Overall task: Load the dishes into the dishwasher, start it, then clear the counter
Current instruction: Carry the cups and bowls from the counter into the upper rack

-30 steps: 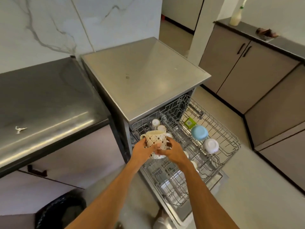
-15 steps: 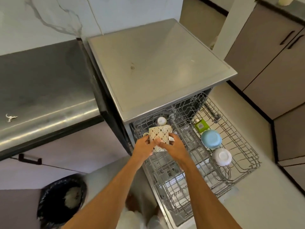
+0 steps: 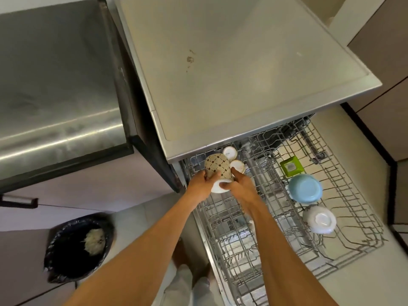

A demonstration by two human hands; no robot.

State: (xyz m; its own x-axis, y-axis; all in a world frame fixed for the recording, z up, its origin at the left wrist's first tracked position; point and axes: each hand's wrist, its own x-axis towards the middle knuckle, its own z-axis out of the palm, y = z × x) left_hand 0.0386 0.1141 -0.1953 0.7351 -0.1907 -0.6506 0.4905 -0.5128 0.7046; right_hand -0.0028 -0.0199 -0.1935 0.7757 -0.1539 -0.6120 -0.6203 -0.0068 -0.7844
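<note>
Left hand (image 3: 199, 184) and right hand (image 3: 240, 184) both grip patterned mug (image 3: 217, 167), fingers curled round its lower end, mug tipped, white end toward the wrists. Mug sits centre frame over back-left corner of pulled-out upper rack (image 3: 353, 228), touching or just beside two small white cups (image 3: 229, 152). Right of centre in rack: green container (image 3: 291, 165), blue bowl (image 3: 305, 188) upside down, white bowl (image 3: 320, 219) upside down. Dishwasher top (image 3: 231, 62) fills upper centre, steel counter (image 3: 55, 74) upper left, black bin (image 3: 77, 246) lower left
</note>
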